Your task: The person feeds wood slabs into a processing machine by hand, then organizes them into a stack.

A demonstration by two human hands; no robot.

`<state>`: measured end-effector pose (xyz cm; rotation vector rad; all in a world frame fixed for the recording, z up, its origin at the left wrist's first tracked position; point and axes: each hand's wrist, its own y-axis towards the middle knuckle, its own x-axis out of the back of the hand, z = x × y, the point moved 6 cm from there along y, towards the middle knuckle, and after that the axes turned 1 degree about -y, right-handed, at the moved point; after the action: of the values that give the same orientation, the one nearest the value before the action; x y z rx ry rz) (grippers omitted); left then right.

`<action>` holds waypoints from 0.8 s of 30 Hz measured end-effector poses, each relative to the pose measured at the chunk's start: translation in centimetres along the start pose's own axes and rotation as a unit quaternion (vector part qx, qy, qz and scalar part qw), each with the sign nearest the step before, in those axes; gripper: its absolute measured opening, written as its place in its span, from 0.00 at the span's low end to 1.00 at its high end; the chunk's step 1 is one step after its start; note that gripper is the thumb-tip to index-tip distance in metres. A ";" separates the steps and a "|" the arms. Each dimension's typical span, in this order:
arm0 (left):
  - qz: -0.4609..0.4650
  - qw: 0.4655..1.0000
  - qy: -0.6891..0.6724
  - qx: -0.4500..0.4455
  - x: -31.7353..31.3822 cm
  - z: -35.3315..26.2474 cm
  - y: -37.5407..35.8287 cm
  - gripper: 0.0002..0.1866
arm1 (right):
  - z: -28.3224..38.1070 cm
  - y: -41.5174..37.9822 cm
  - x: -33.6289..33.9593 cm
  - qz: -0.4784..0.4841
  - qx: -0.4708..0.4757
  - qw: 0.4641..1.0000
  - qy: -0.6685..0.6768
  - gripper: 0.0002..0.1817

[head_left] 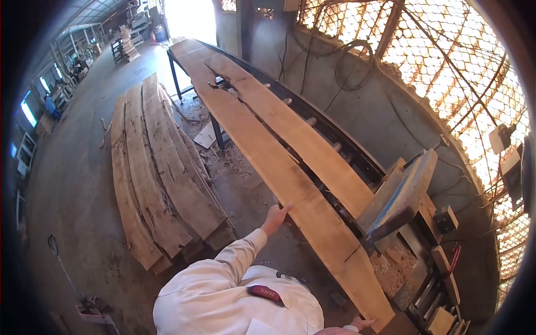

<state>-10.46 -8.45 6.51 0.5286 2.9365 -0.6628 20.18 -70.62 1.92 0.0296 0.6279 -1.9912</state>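
A long wooden plank lies on a roller stand, with a long dark split running down much of its length and a ragged hole near the far part. My left hand grips its left edge about midway, thumb on top and the other fingers mostly hidden below. At the near end, my right hand holds the plank's left edge close to the corner; part of this hand is cut off by the frame. A short dark line crosses the wood ahead of my right hand.
Right of the plank stands a machine with a blue-striped arm and sawdust beside it. A stack of rough-edged boards lies on the floor to the left. Wire mesh and hanging cables line the right wall.
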 end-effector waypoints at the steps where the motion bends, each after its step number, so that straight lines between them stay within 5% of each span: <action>1: 0.002 1.000 0.019 0.003 0.6 1.9 1.7 0.30 | 0.4 0.2 0.6 -0.017 0.035 0.997 -0.060 0.45; 4: 0.006 1.000 0.008 -0.026 0.9 3.0 2.3 0.30 | -2.6 7.5 5.6 0.129 0.325 0.853 -0.389 0.49; 7: -0.003 0.999 -0.002 -0.033 0.9 2.8 2.0 0.30 | -1.2 4.7 4.7 0.097 0.375 0.761 -0.521 0.48; 18: 0.015 0.983 -0.177 0.049 1.3 2.5 0.4 0.26 | -0.3 -1.8 2.2 0.181 0.340 0.809 -0.444 0.53; 19: 0.022 0.978 -0.202 0.057 1.3 2.1 0.1 0.24 | 0.1 -2.8 2.0 0.157 0.279 0.820 -0.474 0.53; 24: 0.068 0.945 -0.309 0.079 1.6 0.5 -0.5 0.18 | 1.6 -5.3 3.4 0.158 0.319 0.755 -0.551 0.52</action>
<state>-12.13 -8.63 6.04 0.4314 2.2555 -0.8619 14.49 -72.27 4.56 -0.5531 -0.7862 -1.4382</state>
